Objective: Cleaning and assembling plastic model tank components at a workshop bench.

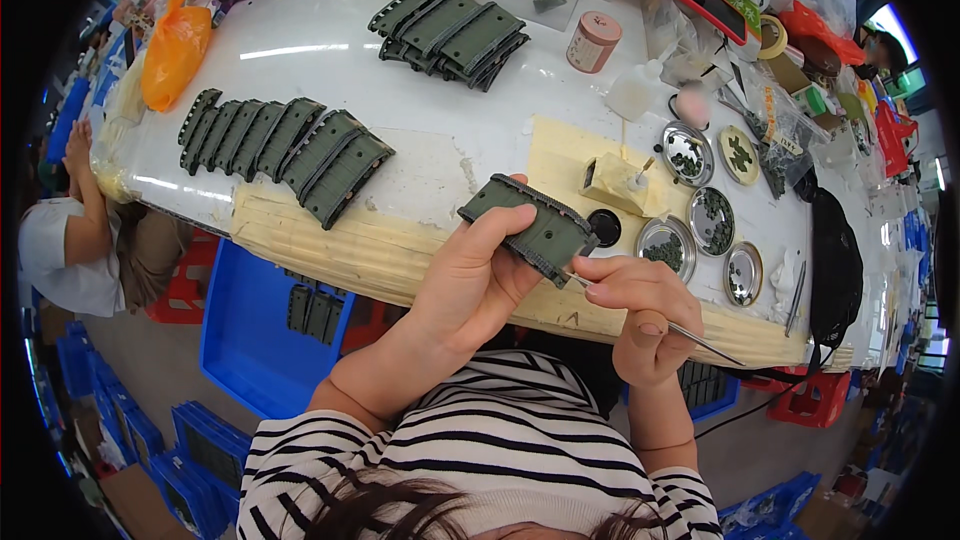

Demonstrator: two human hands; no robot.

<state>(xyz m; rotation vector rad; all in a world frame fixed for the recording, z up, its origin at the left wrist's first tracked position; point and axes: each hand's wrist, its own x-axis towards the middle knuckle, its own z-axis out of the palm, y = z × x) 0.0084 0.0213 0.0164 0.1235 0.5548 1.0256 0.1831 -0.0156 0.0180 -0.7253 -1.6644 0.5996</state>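
My left hand [458, 285] is closed round a dark green, slightly curved plastic part [540, 232] with ribbed edges, held up over the table's front edge. My right hand [640, 305] pinches a slim metal tool [705, 343] with a pointed tail. Its front end meets the part's right end, where my fingertips partly hide it. To the left, several similar green parts [335, 165] lie overlapping in a row. Another stack of them [450, 35] sits farther back.
Round metal dishes [713, 220] with small green pieces stand at the right, beside a small open bottle in a yellow block [625, 185] and a black cap [604, 228]. A pink jar [594, 41] stands behind. A blue bin [245, 330] is below the table; another person [75, 230] sits far left.
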